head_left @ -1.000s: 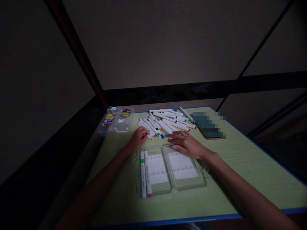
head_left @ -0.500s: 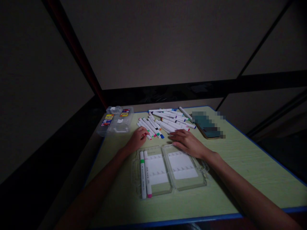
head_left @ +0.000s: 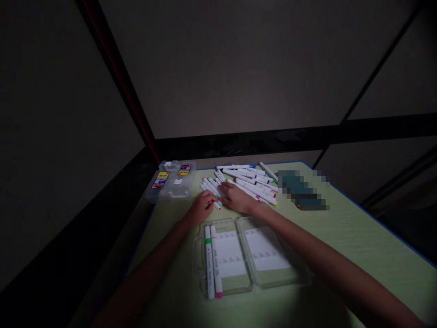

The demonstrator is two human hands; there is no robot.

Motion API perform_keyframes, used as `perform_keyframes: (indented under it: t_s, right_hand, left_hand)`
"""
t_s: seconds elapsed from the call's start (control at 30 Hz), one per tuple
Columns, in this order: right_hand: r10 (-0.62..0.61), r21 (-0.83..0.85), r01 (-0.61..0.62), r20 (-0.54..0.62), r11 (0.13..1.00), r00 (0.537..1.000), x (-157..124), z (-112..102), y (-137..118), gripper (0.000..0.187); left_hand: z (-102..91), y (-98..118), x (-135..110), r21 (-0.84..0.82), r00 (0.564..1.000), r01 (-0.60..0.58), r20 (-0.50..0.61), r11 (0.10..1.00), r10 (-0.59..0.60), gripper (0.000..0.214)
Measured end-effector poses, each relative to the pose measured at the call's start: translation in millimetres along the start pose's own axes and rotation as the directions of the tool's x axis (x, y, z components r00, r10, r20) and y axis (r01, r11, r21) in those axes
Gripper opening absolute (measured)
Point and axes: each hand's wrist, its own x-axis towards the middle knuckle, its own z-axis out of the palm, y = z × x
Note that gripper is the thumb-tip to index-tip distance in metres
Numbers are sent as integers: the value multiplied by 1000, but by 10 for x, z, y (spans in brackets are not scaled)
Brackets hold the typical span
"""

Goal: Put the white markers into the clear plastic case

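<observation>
My left hand (head_left: 202,208) rests at the near left of a pile of white markers, its fingers curled around the end of a red-tipped marker (head_left: 217,206). Just right of it, my right hand (head_left: 236,198) lies low over the left cluster of markers, fingers stretched out and touching them; it hides part of that cluster. In front of both hands lies an opened clear plastic case (head_left: 252,288). Two markers lie side by side in its left half: a green-banded marker (head_left: 209,264) and a pink-ended marker (head_left: 216,264).
A closed clear plastic case (head_left: 172,189) with colourful labels lies at the table's back left. More loose markers (head_left: 252,182) spread across the back middle. A dark flat item (head_left: 298,189), partly blurred out, lies at the right. Behind the blue-edged table (head_left: 358,237) stands a wall.
My right hand has moved left, from the right side of the open case onto the left marker cluster beside my left hand. The view has tilted slightly, shifting everything down and right.
</observation>
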Motion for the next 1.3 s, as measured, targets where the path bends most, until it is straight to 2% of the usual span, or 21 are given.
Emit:
perform_keyframes:
  t_s: [0.2,0.33,0.53,0.7,0.83,0.9,1.07,1.17,1.3]
  right_hand:
    - [16,-73,-11,64,997,998,165,108,37,41]
    - [-28,-81,37,105,996,994,120,145,56,46]
    - [-102,-46,108,107,993,989,-1,134,48,48]
    - [-127,22,126,61,992,990,-119,-19,71,43]
    - [-100,66,101,-22,993,995,-405,-257,106,41]
    - [-97,138,107,-76,985,992,-612,-351,118,36]
    - [-22,281,69,-166,957,986,-1066,-412,115,30]
    - [58,298,5,-201,955,978,-1173,-389,103,28]
    - [68,286,6,-246,958,967,-1179,-368,106,26]
  left_hand:
    - [5,-8,-12,50,999,-33,3,998,33,26]
    - [3,16,-33,92,998,-63,11,994,62,28]
    - [-3,34,-59,193,989,-144,48,971,138,24]
    - [-51,-49,-24,118,990,-141,-11,983,143,26]
    - [-165,-103,14,88,989,-89,-112,992,99,29]
    - [-217,-92,17,144,990,-109,-71,984,120,32]
    - [-277,0,-8,337,977,-170,177,926,115,32]
    - [-300,37,-16,403,964,-198,247,893,102,27]
    - [-338,69,-7,462,947,-247,303,852,110,21]
